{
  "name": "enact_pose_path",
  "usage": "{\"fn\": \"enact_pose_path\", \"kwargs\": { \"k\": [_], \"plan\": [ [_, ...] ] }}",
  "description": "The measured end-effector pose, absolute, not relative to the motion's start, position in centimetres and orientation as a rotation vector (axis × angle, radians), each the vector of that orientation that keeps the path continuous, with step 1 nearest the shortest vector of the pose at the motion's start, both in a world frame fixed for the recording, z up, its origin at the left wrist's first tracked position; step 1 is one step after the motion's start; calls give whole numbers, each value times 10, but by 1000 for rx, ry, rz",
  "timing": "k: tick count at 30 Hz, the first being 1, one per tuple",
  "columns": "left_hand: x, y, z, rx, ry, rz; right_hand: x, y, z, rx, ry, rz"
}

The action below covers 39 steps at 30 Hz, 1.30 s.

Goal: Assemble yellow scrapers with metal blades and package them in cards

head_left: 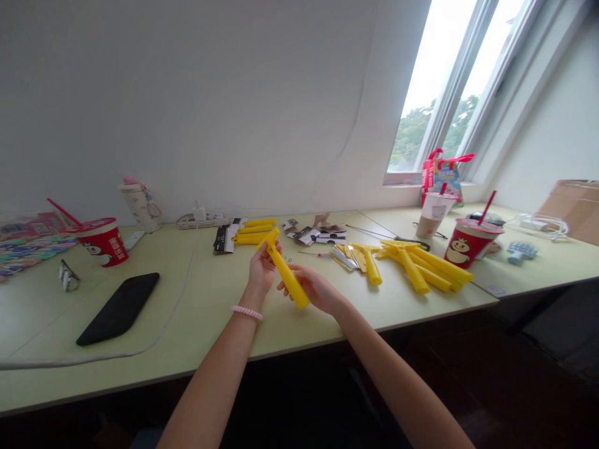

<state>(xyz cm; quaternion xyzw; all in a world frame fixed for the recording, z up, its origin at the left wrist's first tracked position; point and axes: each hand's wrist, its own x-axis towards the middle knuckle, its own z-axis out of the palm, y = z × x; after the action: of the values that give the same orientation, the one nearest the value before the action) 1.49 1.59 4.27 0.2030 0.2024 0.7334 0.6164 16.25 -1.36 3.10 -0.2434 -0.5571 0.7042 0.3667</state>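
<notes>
A yellow plastic scraper (290, 279) is held above the table's front part, its handle slanting down to the right. My left hand (262, 268), with a pink coil band at the wrist, is closed around its head end. My right hand (314, 288) has its fingers closed on the handle from the right. To the right lie a single yellow scraper (372, 267), flat blades (344, 257) and a pile of more yellow scrapers (416, 265). Behind my left hand, several yellow scrapers (255, 232) lie beside black-and-white card packaging (223, 239).
A black phone (119, 308), glasses (69, 275) and a red cup (100, 242) are at the left. A screwdriver (409, 243), a second red cup (472, 243) and a clear-topped cup (435, 215) stand or lie at the right. A cable (159, 340) crosses the table.
</notes>
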Motion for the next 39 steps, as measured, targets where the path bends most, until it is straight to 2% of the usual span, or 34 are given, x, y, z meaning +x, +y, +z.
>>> {"fn": "enact_pose_path", "kwargs": {
  "k": [6, 12, 15, 19, 28, 39],
  "plan": [
    [6, 13, 44, 287, 708, 1741, 157, 38, 18, -1247, -1449, 1068],
    [13, 19, 28, 423, 1055, 1587, 192, 61, 17, -1679, -1733, 42],
    [18, 22, 23, 501, 1103, 1528, 220, 58, 20, -1898, -1780, -244],
    [24, 24, 17, 683, 1070, 1495, 251, 52, 19, -2072, -1729, -286],
    [33, 19, 8, 893, 1032, 1216, 253, 47, 18, -2043, -1747, -207],
    [37, 12, 16, 930, 1066, 1143, 257, 45, 17, -1979, -1561, -32]
  ]
}}
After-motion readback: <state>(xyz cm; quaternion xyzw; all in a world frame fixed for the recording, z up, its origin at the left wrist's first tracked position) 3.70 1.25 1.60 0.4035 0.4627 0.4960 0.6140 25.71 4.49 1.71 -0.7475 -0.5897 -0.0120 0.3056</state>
